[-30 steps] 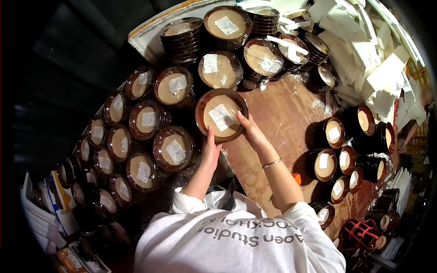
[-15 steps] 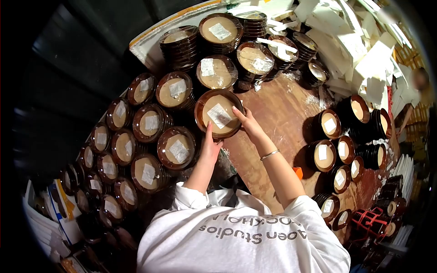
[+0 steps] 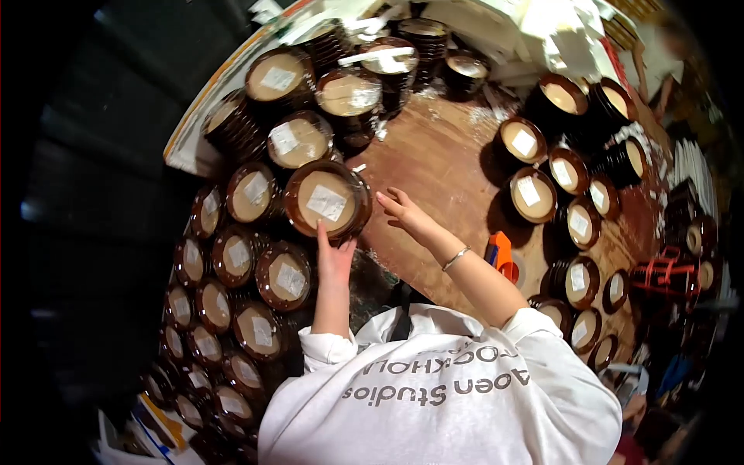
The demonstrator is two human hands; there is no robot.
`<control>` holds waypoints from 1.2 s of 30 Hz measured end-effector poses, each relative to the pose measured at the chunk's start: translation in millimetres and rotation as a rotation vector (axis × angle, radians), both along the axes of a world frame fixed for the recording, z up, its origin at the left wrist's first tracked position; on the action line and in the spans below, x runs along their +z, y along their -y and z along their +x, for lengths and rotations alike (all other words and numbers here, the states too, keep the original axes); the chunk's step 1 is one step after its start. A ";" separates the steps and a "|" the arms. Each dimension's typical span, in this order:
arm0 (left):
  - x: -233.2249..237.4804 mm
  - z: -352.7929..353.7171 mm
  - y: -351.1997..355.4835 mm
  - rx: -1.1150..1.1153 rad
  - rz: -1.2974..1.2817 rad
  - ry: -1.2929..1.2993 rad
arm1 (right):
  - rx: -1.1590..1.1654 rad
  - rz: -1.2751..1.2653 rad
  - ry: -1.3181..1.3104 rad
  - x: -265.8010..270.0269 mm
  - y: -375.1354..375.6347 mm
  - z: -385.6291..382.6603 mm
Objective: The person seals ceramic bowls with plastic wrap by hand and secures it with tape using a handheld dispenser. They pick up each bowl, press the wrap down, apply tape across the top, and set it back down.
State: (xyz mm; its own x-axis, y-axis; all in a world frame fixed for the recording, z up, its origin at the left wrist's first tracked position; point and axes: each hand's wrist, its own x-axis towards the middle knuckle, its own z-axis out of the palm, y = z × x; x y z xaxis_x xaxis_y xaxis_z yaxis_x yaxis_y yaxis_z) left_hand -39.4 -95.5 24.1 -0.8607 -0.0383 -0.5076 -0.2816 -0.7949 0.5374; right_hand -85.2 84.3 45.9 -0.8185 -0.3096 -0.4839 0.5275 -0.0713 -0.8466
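One bowl [image 3: 328,200] sits gripped by the left hand [image 3: 335,262], right hand [image 3: 411,218] apart.

Glossy rim on this bowl [image 3: 325,177], matt inside, a smooth paper label [image 3: 326,202], then scuffed wood across the table [image 3: 434,155]. Shiny metal on the bracelet [image 3: 456,259], matt cloth on the shirt [image 3: 442,422], and those glare-washed blocks [image 3: 554,35] could be foam.

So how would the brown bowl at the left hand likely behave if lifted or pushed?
The brown bowl is probably stiff: its rim looks round and unbent where the left hand touches it. The glossy shine on that rim suggests it may be slippery. Tipped onto its edge, it could roll, given the circular outline.
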 end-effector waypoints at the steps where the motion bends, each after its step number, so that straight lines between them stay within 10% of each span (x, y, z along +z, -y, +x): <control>1: -0.4 1.3 1.0 0.003 0.001 0.027 | -0.047 -0.015 0.002 -9.5 -12.1 7.2; 18: 4.9 6.9 -13.8 0.011 -0.013 0.100 | -0.587 -0.236 0.277 -60.2 -139.8 125.3; 36: -8.3 15.1 -55.1 -0.208 -0.101 0.072 | -1.253 -1.111 0.299 -122.4 -211.3 27.7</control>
State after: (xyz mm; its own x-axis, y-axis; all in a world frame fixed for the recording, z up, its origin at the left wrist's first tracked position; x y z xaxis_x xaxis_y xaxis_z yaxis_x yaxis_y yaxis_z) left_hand -24.3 -40.4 15.7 -0.8170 0.0822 -0.5708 -0.4741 -0.6592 0.5837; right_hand -57.5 295.6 -76.6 -0.7335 0.1369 -0.6658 -0.1881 -0.9821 0.0052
